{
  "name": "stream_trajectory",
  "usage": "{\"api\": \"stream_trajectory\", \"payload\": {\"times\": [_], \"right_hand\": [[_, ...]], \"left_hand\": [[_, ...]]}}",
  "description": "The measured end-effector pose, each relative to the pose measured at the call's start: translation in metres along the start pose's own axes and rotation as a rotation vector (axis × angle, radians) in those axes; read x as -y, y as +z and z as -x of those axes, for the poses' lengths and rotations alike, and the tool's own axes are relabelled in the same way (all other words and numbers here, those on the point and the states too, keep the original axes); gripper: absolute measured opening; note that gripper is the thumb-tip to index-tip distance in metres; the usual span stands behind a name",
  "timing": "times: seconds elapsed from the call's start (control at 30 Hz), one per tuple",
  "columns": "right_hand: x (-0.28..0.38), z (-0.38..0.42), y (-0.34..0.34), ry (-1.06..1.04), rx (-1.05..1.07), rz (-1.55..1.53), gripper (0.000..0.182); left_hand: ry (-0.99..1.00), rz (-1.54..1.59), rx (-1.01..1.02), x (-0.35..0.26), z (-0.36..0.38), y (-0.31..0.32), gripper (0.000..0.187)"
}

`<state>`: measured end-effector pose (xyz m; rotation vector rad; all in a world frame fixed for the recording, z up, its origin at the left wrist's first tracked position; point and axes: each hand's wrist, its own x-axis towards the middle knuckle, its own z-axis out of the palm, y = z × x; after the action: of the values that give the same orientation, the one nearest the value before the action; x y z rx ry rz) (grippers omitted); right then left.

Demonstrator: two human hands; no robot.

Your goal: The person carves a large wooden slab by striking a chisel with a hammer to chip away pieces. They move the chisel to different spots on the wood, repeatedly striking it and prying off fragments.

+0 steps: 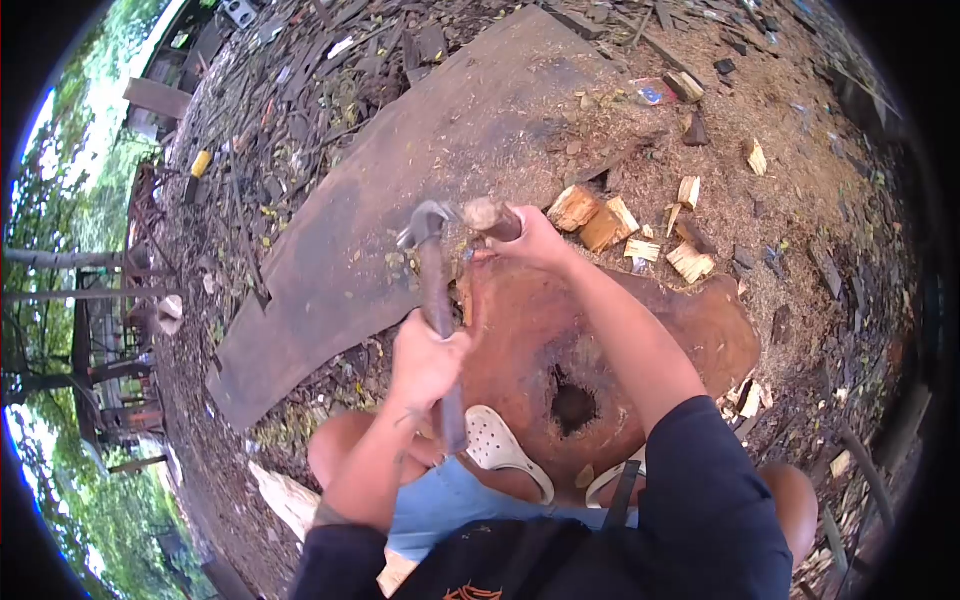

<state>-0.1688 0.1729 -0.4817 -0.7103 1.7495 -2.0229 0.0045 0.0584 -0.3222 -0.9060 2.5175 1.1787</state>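
Observation:
My left hand [428, 365] is closed round the handle of a claw hammer [433, 275], whose metal head points away from me. Just right of the hammer head, my right hand [532, 243] grips a short round piece of wood [490, 218], its pale cut end facing the hammer. Both hands are above the far left edge of a broad reddish-brown wood slab [520, 340], which has a dark hole in it. Whether the wood piece touches the slab cannot be made out.
Split wood chunks [605, 222] lie beyond the slab, on ground strewn with chips. A large flat brown sheet [340, 240] stretches across the far left. A yellow-handled tool [201, 164] is at the left. White clogs [495, 440] stand by the slab's near side.

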Motion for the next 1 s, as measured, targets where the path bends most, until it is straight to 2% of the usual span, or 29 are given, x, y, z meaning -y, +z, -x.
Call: {"api": "stream_trajectory", "payload": {"times": [0.07, 0.1, 0.17, 0.27, 0.33, 0.4, 0.47, 0.5, 0.53, 0.6, 0.63, 0.67, 0.73, 0.77, 0.87, 0.93, 0.97, 1.0], "right_hand": [[0.012, 0.006, 0.002, 0.080, 0.040, -0.071, 0.021], [0.011, 0.005, 0.001, 0.083, 0.062, -0.097, 0.023], [0.008, 0.004, 0.001, 0.080, 0.059, -0.061, 0.024], [-0.001, 0.004, 0.003, 0.065, 0.035, -0.057, 0.027], [0.007, 0.004, 0.004, 0.091, 0.032, -0.129, 0.028], [0.007, 0.006, 0.005, 0.103, 0.039, -0.038, 0.027], [0.017, 0.006, 0.004, 0.120, 0.042, -0.060, 0.026], [0.037, 0.008, 0.002, 0.217, 0.052, 0.076, 0.026], [0.039, 0.013, 0.007, 0.178, 0.059, 0.034, 0.026], [0.033, 0.015, 0.004, 0.095, 0.059, -0.039, 0.027], [0.024, 0.014, 0.001, 0.181, 0.032, -0.019, 0.029], [0.015, 0.017, 0.004, 0.169, 0.044, -0.011, 0.029], [0.006, 0.010, 0.001, 0.120, 0.063, 0.024, 0.028], [0.004, 0.010, 0.000, 0.166, 0.067, 0.040, 0.028], [0.005, 0.011, -0.001, 0.093, 0.061, 0.009, 0.030], [-0.001, 0.010, 0.001, 0.093, 0.052, -0.029, 0.031], [-0.003, 0.009, 0.001, 0.091, 0.049, -0.044, 0.032], [-0.001, 0.008, 0.000, 0.102, 0.055, -0.018, 0.032]], "left_hand": [[-0.137, 0.362, 0.105, -0.016, 0.013, -0.028, 0.020], [-0.124, 0.251, 0.019, -0.028, 0.021, -0.034, 0.017], [0.019, 0.472, -0.093, -0.043, 0.038, -0.053, 0.022], [0.392, 0.386, -0.413, -0.079, 0.051, -0.081, 0.027], [0.620, 0.503, -0.543, -0.088, 0.038, -0.089, 0.023], [0.559, 0.299, -0.713, -0.080, 0.026, -0.074, 0.023], [0.474, -0.297, -0.599, -0.033, 0.005, -0.032, 0.026], [0.407, -0.291, -0.365, 0.009, -0.016, -0.007, 0.027], [0.323, -0.283, -0.132, 0.039, -0.025, 0.008, 0.028], [0.181, -0.233, -0.082, -0.003, -0.006, -0.014, 0.028], [0.113, -0.224, -0.038, -0.025, 0.004, -0.028, 0.028], [0.111, -0.261, -0.078, -0.034, 0.012, -0.036, 0.026], [0.281, -0.172, -0.275, -0.041, 0.025, -0.049, 0.022], [0.320, 0.087, -0.313, -0.053, 0.033, -0.058, 0.022], [0.580, 0.363, -0.514, -0.084, 0.040, -0.079, 0.027], [0.651, 0.534, -0.648, -0.089, 0.031, -0.061, 0.026], [0.407, 0.951, -0.467, -0.060, 0.017, -0.052, 0.028], [0.308, 0.672, -0.359, -0.030, 0.004, -0.035, 0.031]]}}
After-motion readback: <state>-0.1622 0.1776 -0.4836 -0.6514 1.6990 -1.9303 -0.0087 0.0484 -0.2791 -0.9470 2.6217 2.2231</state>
